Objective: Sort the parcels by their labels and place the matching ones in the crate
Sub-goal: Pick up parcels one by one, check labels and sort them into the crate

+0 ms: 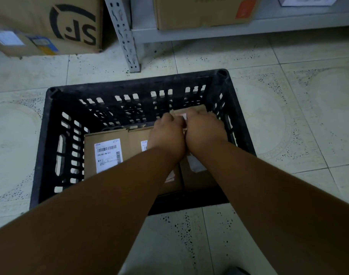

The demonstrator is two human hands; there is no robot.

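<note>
Both forearms reach forward and down into the crate [40,147]. Left hand [166,133] and right hand [204,130], side by side, fingers curled, grip a parcel [191,111] tilted against the far-right corner. Labelled parcels [106,153] lie flat below.

A pale speckled tiled floor [288,116] is seen throughout. At the far left, a large cardboard box [50,22] printed with a black logo is stood on it, with a smaller labelled box [20,44] set just in front. A grey perforated shelf upright [124,34] is planted beside them, and another cardboard box [201,12] with an orange sticker is kept on the low shelf [229,28].
</note>
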